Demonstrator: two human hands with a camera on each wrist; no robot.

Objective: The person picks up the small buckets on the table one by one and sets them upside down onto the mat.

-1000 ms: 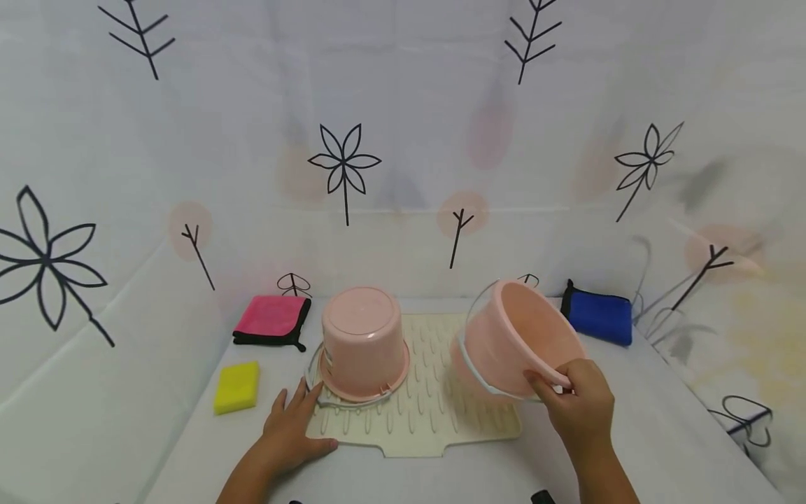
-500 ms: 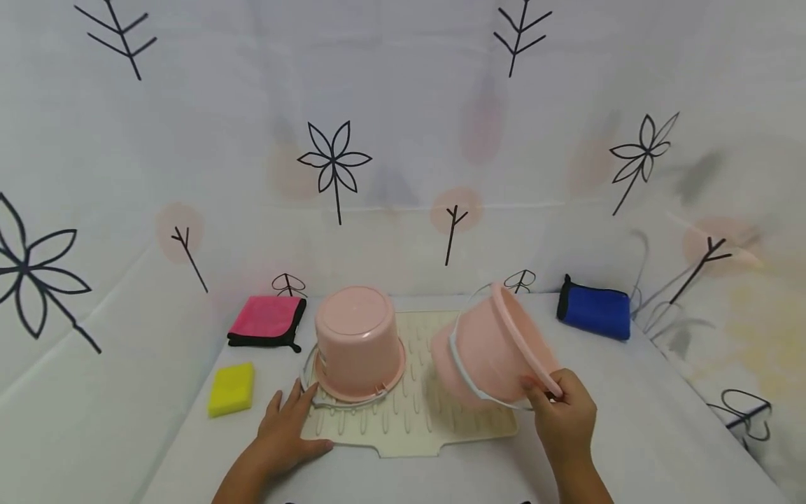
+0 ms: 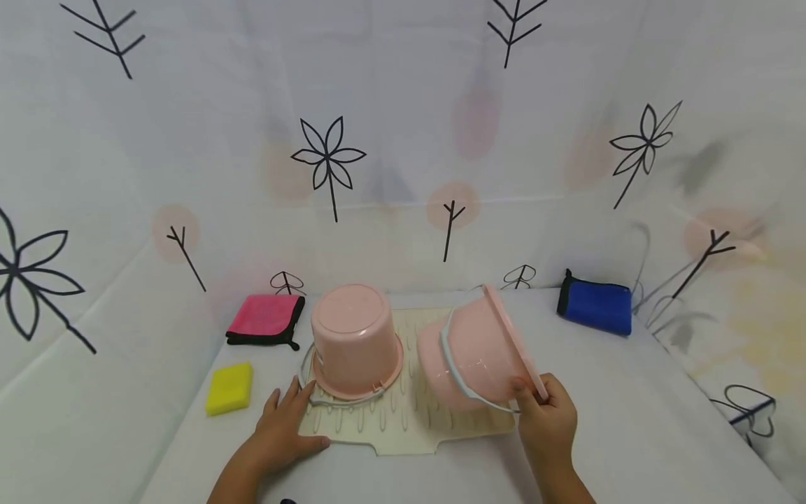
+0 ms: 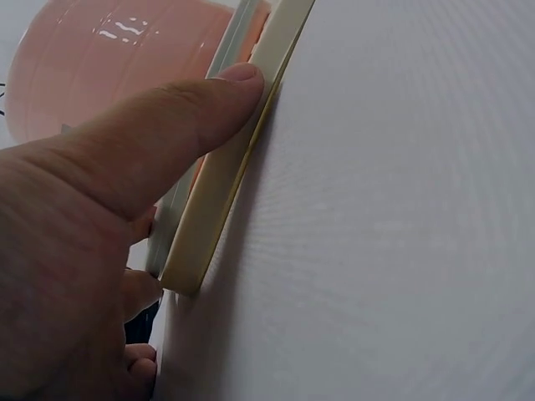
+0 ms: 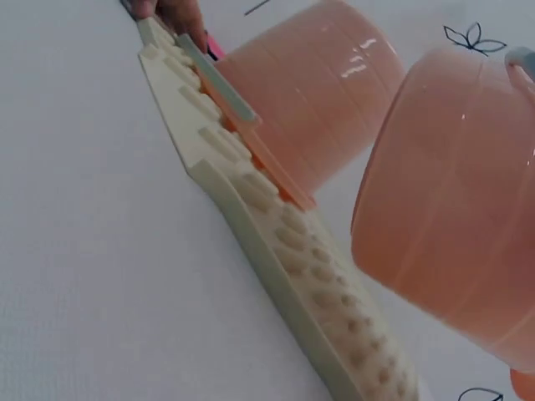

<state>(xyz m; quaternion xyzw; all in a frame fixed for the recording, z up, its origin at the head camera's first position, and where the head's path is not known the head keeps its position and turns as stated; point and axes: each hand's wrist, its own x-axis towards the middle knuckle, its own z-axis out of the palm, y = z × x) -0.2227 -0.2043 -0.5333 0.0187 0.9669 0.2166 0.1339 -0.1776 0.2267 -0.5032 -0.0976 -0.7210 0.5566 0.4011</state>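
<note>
Pink tilted bucket [image 3: 475, 350] pinched by the rim in right hand [image 3: 546, 418], up-left of that grip with base toward frame's lower left, well apart from spread left hand [image 3: 277, 428].

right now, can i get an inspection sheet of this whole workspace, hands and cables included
surface: white tabletop
job's things: glossy pink plastic bucket, upside down on cream rectangular ribbed mat; second pink plastic bucket, tilted
clutter: black-edged pink cloth; yellow rectangular sponge; black-edged blue cloth
hands: left hand, thumb against the mat's edge; right hand grips the second bucket's rim
cables: nothing seen
surroundings: white backdrop with black line-drawn plants
</note>
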